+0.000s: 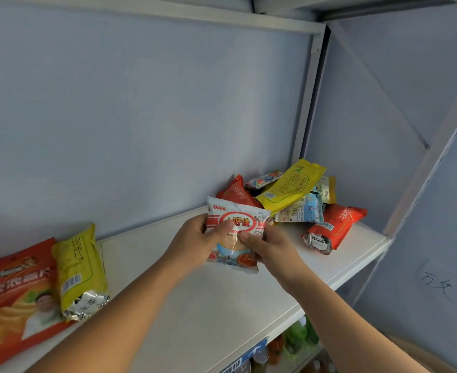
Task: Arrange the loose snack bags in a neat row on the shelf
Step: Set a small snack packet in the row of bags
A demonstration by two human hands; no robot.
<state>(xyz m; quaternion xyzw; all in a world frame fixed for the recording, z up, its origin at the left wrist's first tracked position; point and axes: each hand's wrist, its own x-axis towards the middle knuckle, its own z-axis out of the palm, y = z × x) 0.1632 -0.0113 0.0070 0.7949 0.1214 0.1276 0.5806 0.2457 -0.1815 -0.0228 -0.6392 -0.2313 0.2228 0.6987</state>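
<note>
The white Oishi snack bag (235,232) is held upright above the white shelf (195,305), in front of the heap of loose bags (297,200) at the right end. The left hand (197,238) and right hand (265,246) each pinch a side edge, thumbs on the printed front, fingers closed behind. Expect a light, air-puffed, slick film pack with fragile contents; grip the side seams, not the middle. At the left, a yellow bag (79,267) and a red chip bag (20,297) lie side by side.
</note>
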